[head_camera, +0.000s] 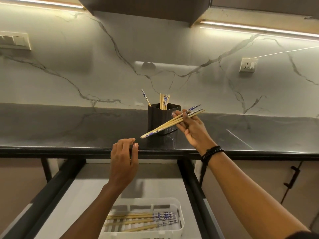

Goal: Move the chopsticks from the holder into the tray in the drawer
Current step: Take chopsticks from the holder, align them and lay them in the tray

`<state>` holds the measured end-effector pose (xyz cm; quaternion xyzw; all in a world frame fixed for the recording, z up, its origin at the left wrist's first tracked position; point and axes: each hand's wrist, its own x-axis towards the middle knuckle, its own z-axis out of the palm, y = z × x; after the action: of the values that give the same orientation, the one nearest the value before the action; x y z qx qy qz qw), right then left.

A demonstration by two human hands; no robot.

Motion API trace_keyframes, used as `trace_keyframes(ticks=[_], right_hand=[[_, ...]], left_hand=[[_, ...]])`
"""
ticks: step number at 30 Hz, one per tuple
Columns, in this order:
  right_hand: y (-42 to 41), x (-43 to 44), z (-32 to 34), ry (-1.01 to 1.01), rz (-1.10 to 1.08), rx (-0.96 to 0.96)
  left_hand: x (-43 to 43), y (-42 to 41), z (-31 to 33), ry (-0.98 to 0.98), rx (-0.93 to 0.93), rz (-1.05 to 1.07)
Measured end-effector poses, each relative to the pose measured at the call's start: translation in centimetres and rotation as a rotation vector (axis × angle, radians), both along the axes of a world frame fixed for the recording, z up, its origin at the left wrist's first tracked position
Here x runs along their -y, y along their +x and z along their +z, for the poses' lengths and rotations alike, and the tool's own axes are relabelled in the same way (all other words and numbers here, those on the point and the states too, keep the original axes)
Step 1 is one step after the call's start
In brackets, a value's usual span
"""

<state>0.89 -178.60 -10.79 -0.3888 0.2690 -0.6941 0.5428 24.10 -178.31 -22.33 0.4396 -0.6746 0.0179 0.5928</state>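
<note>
A black holder (158,118) stands on the dark countertop with several wooden chopsticks (164,100) sticking up out of it. My right hand (191,128) pinches a bundle of chopsticks (162,127) with blue-and-white ends, held slanted in front of the holder. My left hand (123,161) hovers with relaxed fingers at the counter's front edge, just below the bundle's lower tips, holding nothing. Below, the drawer is pulled out, and a white slotted tray (179,214) in it holds several chopsticks (138,219) lying flat.
The black counter edge (69,150) runs across the view above the open drawer (193,183). A marble backsplash carries a socket (247,65) at right and switches (14,40) at left. A cabinet door with a black handle (291,178) is at lower right.
</note>
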Motion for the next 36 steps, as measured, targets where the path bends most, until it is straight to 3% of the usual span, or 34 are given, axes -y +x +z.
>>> trace_keyframes(ticks=[6, 14, 19, 22, 27, 31, 36], right_hand=[[2.5, -3.3, -2.8, 0.055, 0.152, -0.197], [3.9, -4.2, -5.1, 0.059, 0.228, -0.3], [3.7, -4.4, -5.7, 0.086, 0.23, -0.313], [3.7, -4.5, -5.6, 0.082, 0.203, -0.362], [3.4, -4.6, -5.4, 0.04, -0.041, -0.625], [2.1, -4.5, -4.9, 0.056, -0.075, -0.419], [2.0, -5.3, -4.8, -0.011, 0.15, -0.334]], left_hand=[[-0.7, -0.2, 0.7, -0.026, -0.015, -0.116], [-2.8, -0.9, 1.1, 0.644, -0.151, -0.687], [-3.5, -0.9, 1.5, 0.777, -0.178, -0.813], [-3.4, -1.0, 1.3, 0.784, -0.205, -0.801], [-2.9, -0.6, 0.9, 0.68, -0.244, -0.676], [-1.6, 0.0, 0.5, 0.512, -0.287, -0.347], [-1.4, 0.7, 1.0, 0.616, -0.642, -0.338]])
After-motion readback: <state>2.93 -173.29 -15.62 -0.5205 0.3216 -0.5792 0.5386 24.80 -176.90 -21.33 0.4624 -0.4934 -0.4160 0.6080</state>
